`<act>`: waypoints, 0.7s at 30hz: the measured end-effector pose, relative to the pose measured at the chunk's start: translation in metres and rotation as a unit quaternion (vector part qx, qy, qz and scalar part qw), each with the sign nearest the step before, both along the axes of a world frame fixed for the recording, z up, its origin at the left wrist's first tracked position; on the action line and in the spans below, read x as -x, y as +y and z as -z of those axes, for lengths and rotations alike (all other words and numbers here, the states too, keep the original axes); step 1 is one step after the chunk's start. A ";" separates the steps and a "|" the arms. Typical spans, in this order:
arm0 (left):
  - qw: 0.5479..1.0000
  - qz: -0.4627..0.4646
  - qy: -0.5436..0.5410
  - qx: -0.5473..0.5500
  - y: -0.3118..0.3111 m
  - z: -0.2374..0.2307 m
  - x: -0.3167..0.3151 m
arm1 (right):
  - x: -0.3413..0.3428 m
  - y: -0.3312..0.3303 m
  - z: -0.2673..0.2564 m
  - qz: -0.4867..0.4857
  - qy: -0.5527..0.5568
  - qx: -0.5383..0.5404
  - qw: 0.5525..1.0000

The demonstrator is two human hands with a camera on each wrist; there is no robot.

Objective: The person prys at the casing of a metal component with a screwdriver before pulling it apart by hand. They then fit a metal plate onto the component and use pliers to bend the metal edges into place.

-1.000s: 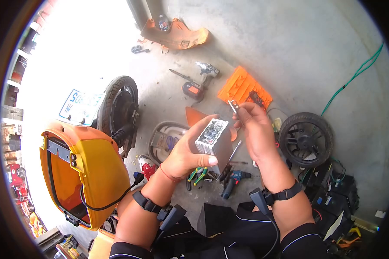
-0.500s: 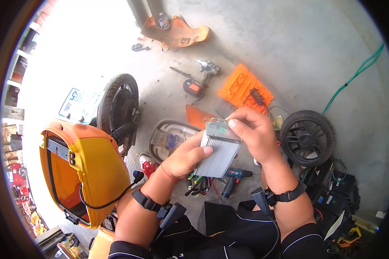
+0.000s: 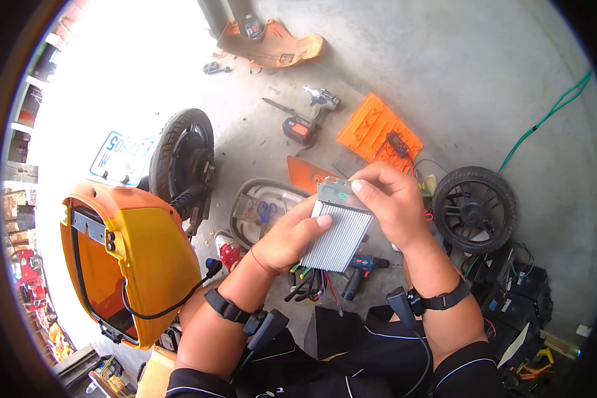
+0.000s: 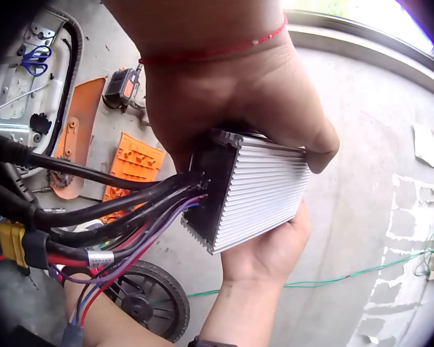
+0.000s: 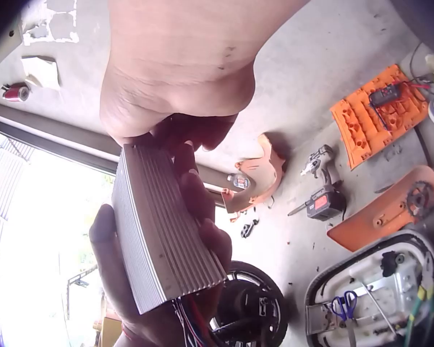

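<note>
A silver, finned motor controller (image 3: 338,239) is held up in front of the body. My left hand (image 3: 282,242) grips it from the left side, thumb across the ribbed face. At its far end sits a thin metal bracket (image 3: 333,193) with holes. My right hand (image 3: 395,202) pinches that bracket at its right corner between thumb and curled fingers. In the left wrist view, thick black cables (image 4: 105,210) and thin coloured wires run out of the controller's near end, with a yellow connector (image 4: 13,242) among them. The bracket is hidden in both wrist views.
A cordless drill (image 3: 359,273) lies on the floor below the controller. Beyond are a tray-like shell (image 3: 234,219) with blue scissors (image 3: 266,212), an orange panel (image 3: 371,126) and an impact wrench (image 3: 298,131). Yellow scooter bodywork (image 3: 152,245) stands left, a loose wheel (image 3: 474,211) right.
The right hand brought the metal bracket from beside the controller onto its far end. The left hand turned the controller so its ribbed face shows. Over the last half second both hands barely moved.
</note>
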State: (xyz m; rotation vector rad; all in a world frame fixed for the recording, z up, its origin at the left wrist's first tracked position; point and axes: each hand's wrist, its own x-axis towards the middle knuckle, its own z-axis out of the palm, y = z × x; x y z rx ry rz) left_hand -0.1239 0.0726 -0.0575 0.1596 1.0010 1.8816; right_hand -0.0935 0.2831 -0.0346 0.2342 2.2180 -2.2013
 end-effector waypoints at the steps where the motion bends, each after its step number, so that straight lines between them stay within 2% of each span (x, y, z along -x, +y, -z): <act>1: 1.000 -0.002 0.004 0.008 0.000 -0.001 0.000 | 0.000 0.000 0.001 0.001 0.010 -0.017 1.000; 21: 0.999 -0.019 0.025 0.021 0.003 -0.004 0.002 | 0.001 0.003 -0.003 -0.023 -0.008 -0.014 1.000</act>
